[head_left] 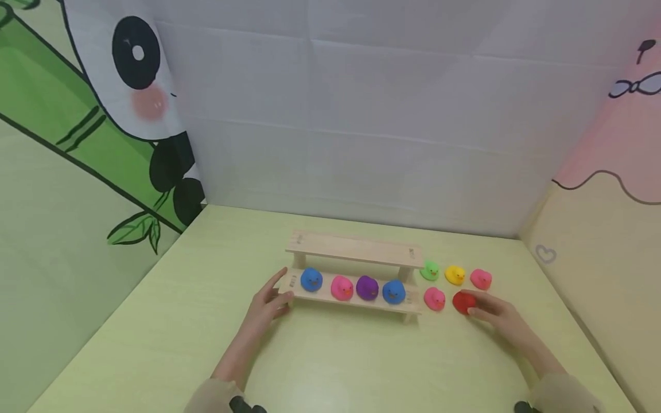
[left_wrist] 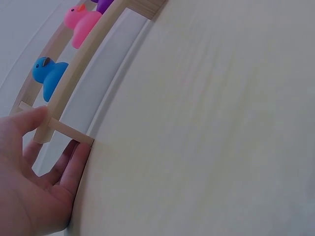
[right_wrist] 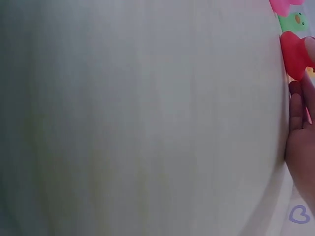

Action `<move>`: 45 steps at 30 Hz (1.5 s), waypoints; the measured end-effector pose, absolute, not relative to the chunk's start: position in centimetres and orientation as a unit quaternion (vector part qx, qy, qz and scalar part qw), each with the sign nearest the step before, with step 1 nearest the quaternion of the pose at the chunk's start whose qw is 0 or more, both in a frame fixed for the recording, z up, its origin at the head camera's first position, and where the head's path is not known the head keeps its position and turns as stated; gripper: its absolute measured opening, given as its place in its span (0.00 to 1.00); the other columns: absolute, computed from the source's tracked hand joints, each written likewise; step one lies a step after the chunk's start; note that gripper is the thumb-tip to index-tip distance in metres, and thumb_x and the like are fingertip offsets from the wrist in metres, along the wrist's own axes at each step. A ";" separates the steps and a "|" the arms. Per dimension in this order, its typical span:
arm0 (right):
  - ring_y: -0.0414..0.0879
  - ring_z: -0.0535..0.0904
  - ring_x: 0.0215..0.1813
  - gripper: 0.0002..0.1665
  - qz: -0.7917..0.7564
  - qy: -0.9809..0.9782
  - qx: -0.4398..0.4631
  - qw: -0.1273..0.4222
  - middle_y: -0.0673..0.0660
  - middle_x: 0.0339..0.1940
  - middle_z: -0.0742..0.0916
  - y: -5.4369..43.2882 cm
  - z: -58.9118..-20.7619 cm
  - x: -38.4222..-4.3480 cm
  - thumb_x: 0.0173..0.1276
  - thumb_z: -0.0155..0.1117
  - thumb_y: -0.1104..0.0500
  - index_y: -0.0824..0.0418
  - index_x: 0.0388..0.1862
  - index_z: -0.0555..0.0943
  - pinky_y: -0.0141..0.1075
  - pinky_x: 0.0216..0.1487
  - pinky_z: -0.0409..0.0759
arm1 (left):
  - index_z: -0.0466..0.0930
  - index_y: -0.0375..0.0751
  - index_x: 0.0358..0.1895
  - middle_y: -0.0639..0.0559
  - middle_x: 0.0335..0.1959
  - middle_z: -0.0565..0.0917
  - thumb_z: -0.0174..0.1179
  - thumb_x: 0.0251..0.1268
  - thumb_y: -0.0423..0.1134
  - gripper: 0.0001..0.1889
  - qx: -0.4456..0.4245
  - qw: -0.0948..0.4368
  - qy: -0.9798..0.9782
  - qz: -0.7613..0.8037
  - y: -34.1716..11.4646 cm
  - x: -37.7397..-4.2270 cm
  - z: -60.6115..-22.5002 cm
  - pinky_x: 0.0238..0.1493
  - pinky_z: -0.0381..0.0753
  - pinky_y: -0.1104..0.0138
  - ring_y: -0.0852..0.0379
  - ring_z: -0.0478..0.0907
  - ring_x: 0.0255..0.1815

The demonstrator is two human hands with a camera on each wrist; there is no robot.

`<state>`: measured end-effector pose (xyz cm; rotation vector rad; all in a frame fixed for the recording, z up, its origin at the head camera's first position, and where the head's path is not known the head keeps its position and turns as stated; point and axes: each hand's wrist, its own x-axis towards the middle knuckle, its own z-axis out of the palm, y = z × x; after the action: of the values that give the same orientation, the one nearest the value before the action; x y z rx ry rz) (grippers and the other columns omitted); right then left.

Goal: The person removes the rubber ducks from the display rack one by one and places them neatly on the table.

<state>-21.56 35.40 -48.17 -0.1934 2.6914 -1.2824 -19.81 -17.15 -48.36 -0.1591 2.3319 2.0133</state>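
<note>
A two-tier wooden shelf [head_left: 356, 248] stands on the table. Along its lower board sit a blue duck [head_left: 311, 279], a pink duck [head_left: 342, 288], a purple duck [head_left: 367, 288] and a second blue duck [head_left: 394, 292]. My left hand [head_left: 268, 299] holds the shelf's left end, thumb on the lower board's end in the left wrist view and other fingers beside the leg. To the right of the shelf, my right hand [head_left: 498, 316] pinches a red toy duck [head_left: 463, 302] between thumb and fingers. In the right wrist view this red duck [right_wrist: 294, 55] is partly cut off by the frame edge.
Around the red duck lie a pink duck [head_left: 435, 299], a green duck [head_left: 430, 270], a yellow duck [head_left: 455, 275] and another pink duck [head_left: 481, 279]. A white back wall [head_left: 361, 132] and patterned side walls enclose the pale table [head_left: 330, 367].
</note>
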 end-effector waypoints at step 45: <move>0.09 0.61 0.57 0.39 -0.478 0.867 -0.095 0.104 0.63 0.77 0.68 35.8 -47.9 -21.7 0.70 0.64 0.49 0.54 0.77 0.63 0.13 0.57 0.68 | 0.58 0.61 0.77 0.36 0.64 0.75 0.59 0.71 0.44 0.33 -0.046 0.032 0.756 0.652 -17.2 -20.1 -48.4 0.59 0.84 0.57 0.50 0.78 0.57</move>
<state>-21.70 35.75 -47.95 -0.2804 2.5572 -1.4109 -20.07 -17.22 -48.36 -0.1428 2.3270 2.0079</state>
